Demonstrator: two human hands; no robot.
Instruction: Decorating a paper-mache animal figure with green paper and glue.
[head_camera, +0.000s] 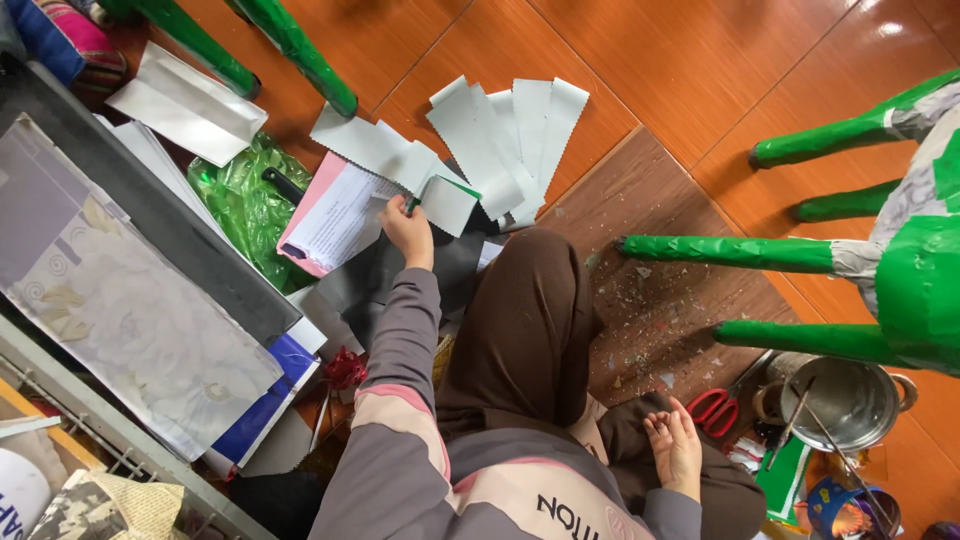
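Here the person sits on the orange floor (700, 60), seen from above, with a brown-trousered knee (520, 320) drawn up in the middle of the view. The left hand (408, 232) stretches forward on a grey sleeve and closes its fingers on the edge of a grey card (448, 205) with a thin green border, pinching it just where it overlaps a printed sheet of paper (335, 215) lying on a pink folder (318, 185). Beyond that card, more grey cards (510, 135) with zigzag-cut edges lie fanned out on the floor, touching one another. A folded grey card (185, 105) lies apart to the left, and a crumpled green plastic bag (245, 205) sits just beside the pink folder.

The right hand (675, 445) rests on the person's lap, palm up, fingers loosely curled and holding nothing. Near it on the floor lie red-handled scissors (712, 410), and just beyond them stands a steel pot (840, 400) with thin sticks leaning in it. Small scraps are scattered over the brown mat (660, 300) beside the knee.

At the right stands a green paper-covered figure (920, 290) whose 4 legs point toward the person; 2 more green legs (290, 45) show at the top left. Along the left edge runs a dark shelf board (170, 235) and a large sheet with a pale flower print (130, 310), with a blue folder (270, 400) below it.
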